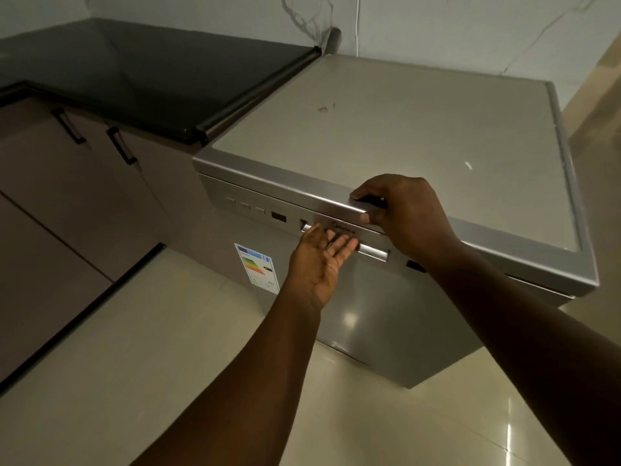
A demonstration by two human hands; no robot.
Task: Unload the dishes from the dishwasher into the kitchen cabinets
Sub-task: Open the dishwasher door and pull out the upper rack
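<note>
A silver freestanding dishwasher stands to the right of the counter, its door all but closed, so no dishes show. My right hand grips the top edge of the door, fingers curled over it and thumb on the front panel. My left hand reaches palm up to the bar handle, its fingers hooked under the bar from below. Brown lower cabinets with black handles sit at the left under the counter, doors closed.
A black countertop runs along the left and back. Marble-look wall behind. Glossy cream floor tiles spread in front. An energy label is stuck on the dishwasher door.
</note>
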